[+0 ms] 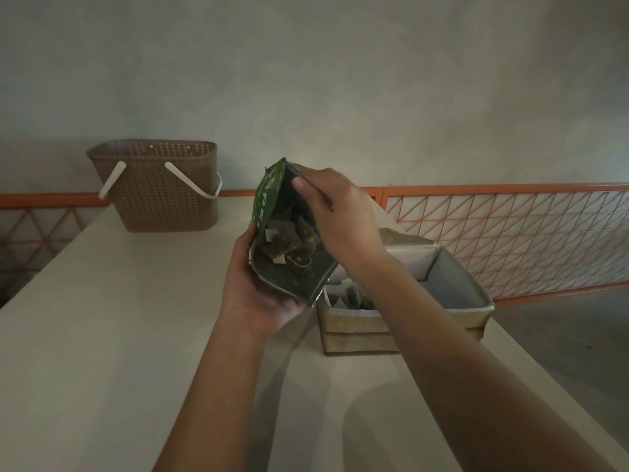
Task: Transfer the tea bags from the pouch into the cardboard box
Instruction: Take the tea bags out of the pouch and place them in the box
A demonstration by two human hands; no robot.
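Two-handed grip on tea-bag-filled pouch (272,206)

dim room, perhaps plaster wall (306,80)

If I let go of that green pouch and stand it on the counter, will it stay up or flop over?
The green pouch is probably floppy: its foil wall bends where the right hand pulls the mouth open. It looks light, with few tea bags inside. The left hand props it, so it may well tip.
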